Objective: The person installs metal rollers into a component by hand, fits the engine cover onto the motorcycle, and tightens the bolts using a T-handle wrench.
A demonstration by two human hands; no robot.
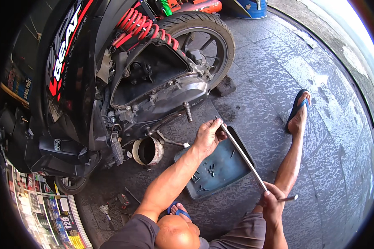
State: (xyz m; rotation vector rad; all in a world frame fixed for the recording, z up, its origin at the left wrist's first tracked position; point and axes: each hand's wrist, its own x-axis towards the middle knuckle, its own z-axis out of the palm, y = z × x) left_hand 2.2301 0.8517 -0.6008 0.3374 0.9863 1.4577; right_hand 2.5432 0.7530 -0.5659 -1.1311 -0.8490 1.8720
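Both my hands are on a long silver T-handle wrench (242, 153), held slanting over a tray. My left hand (207, 139) pinches its far end with thumb and fingers; whether a socket or bolt sits there is hidden by the fingers. My right hand (273, 204) is closed round the near end, where the crossbar (293, 198) sticks out to the right. Below the wrench lies a dark blue-grey tray (222, 189) on the floor. Several loose bolts (212, 170) are scattered in it.
A black scooter (77, 83) fills the left, its engine case (153, 74) opened, with a red spring and rear wheel (227, 45) beyond. A round dirty pot (148, 151) stands under it. A power tool (121, 201) lies at lower left. My sandalled foot (299, 110) is at right.
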